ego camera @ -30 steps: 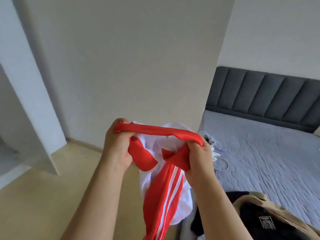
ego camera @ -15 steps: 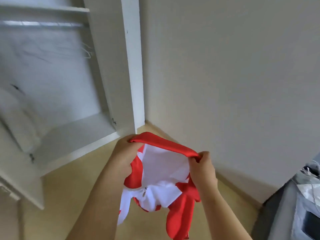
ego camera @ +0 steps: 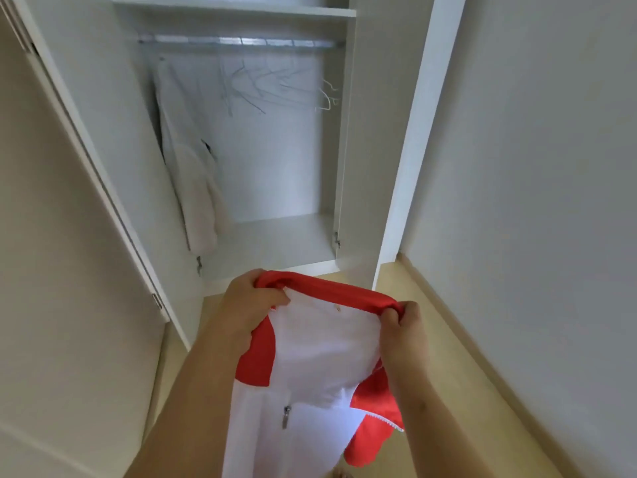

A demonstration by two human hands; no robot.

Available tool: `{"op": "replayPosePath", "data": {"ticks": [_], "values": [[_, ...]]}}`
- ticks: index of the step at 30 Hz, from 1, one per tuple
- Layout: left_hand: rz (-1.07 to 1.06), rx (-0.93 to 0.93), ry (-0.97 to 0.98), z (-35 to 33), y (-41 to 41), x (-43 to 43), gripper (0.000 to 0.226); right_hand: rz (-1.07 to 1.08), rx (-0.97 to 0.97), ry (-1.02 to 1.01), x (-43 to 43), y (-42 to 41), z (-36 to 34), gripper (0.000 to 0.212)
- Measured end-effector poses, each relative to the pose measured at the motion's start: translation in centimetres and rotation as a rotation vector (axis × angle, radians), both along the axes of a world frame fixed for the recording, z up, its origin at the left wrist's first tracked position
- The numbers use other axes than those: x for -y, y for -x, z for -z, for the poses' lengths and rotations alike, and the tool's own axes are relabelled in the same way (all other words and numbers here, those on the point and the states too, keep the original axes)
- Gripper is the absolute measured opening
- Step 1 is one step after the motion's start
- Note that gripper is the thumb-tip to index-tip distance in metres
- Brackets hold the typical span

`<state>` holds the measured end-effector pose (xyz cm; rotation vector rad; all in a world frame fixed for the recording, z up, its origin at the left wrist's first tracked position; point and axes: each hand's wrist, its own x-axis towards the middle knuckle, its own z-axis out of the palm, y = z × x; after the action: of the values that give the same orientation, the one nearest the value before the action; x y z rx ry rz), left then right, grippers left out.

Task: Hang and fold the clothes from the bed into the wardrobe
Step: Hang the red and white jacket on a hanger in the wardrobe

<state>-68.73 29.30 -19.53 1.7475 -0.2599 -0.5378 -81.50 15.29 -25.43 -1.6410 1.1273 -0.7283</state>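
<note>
Left hand [ego camera: 253,301]: closed tight, fingers curled right round the left end of the red band [ego camera: 331,291], fabric bunched up in the fist.
Right hand [ego camera: 401,326]: same deal on the other end, fingers curled over and pinching the band against the thumb.
Band: pulled pretty much straight between the two hands, so both grips are carrying the weight.
Jacket [ego camera: 320,357]: red and white, hangs down from that band in mid-air over the wooden floor [ego camera: 448,339], right in front of the open wardrobe [ego camera: 358,167] but not touching it.
Zip pull [ego camera: 286,414]: dangles on the white part, lower down between the forearms.
Inside the wardrobe: a white garment [ego camera: 193,181] hangs at the left end of the rail [ego camera: 238,41], and a bunch of bare hangers [ego camera: 272,84] sits further right on it.
Hanger in the jacket: can't tell, nothing shows.
</note>
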Motion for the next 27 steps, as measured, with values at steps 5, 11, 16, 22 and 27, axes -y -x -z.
{"op": "replayPosePath", "data": {"ticks": [5,11,16,22,27], "values": [[-0.214,0.185,-0.178,2.4,-5.3,3.0,0.02,-0.207,0.05,0.031,4.5,-6.1,-0.8,0.014],[-0.533,0.113,-0.126,2.8,-11.0,9.3,0.007,-0.406,-0.001,0.134,10.8,-12.9,-1.5,0.019],[-0.716,-0.277,0.141,2.2,-14.3,11.0,0.011,-0.499,-0.018,0.16,13.1,-18.4,-1.3,0.026],[-0.764,-0.493,0.3,1.8,-18.9,10.9,0.016,-0.58,0.0,0.107,13.8,-24.6,-1.1,0.013],[-0.81,-0.432,0.39,1.7,-25.0,11.9,0.02,-0.595,0.02,0.115,14.8,-30.8,-1.2,0.019]]}}
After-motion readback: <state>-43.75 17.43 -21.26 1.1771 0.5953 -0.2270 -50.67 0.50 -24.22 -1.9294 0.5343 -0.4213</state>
